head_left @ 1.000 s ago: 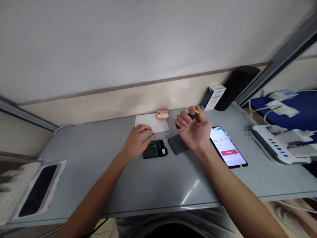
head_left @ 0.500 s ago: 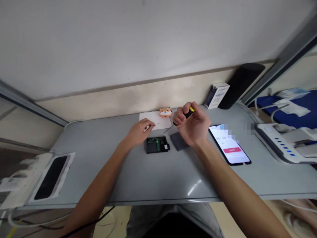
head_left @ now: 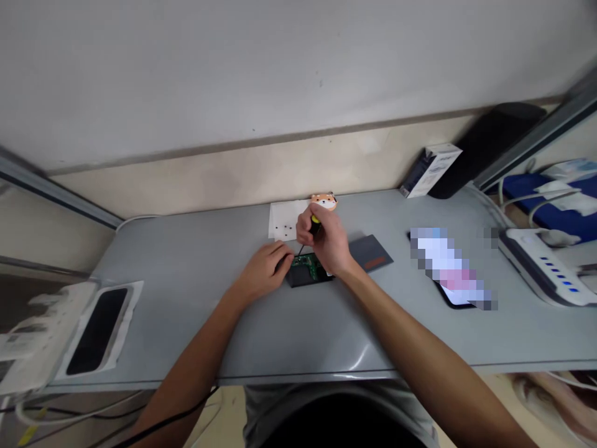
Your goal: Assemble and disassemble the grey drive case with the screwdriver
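Note:
A small black case holding a green circuit board (head_left: 306,270) lies on the grey table (head_left: 298,330). My left hand (head_left: 263,270) rests at its left edge, fingers curled against it. My right hand (head_left: 325,239) is closed round a screwdriver with a black and yellow handle (head_left: 315,224), its thin shaft pointing down at the board's left end. The dark grey cover (head_left: 370,252) lies flat just to the right. A white paper sheet (head_left: 285,221) with a few tiny dark specks lies behind the hands.
An orange animal-shaped trinket (head_left: 324,201) sits at the paper's far corner. A phone (head_left: 450,274) with a lit screen lies to the right, then a white power strip (head_left: 541,267), a small box (head_left: 431,169) and a black cylinder (head_left: 485,149). A white device (head_left: 88,326) sits at far left.
My right hand has come down and left with the screwdriver, from above the cover to the board. My left hand moved from the paper back to the case's left edge.

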Motion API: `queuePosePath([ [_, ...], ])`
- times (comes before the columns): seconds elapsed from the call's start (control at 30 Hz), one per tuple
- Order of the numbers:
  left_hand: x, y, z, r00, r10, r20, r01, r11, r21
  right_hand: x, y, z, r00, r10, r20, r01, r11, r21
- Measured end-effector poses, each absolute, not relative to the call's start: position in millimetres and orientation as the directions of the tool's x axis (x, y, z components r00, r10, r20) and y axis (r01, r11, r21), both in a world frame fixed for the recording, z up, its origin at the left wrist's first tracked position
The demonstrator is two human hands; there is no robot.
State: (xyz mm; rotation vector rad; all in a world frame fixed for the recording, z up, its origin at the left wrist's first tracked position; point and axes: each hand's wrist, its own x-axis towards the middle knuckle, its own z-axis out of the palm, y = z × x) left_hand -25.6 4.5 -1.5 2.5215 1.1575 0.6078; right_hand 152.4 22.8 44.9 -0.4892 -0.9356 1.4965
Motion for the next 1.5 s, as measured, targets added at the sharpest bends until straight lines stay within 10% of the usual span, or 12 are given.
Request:
queuePosePath([
  [1.5,-25.3,0.6,-1.7,0.551,0.798,0.243,0.651,-0.593,0.474,151.0,33.3,39.8,-0.086,0.984,0.153,-0.674,0.056,-0.737],
])
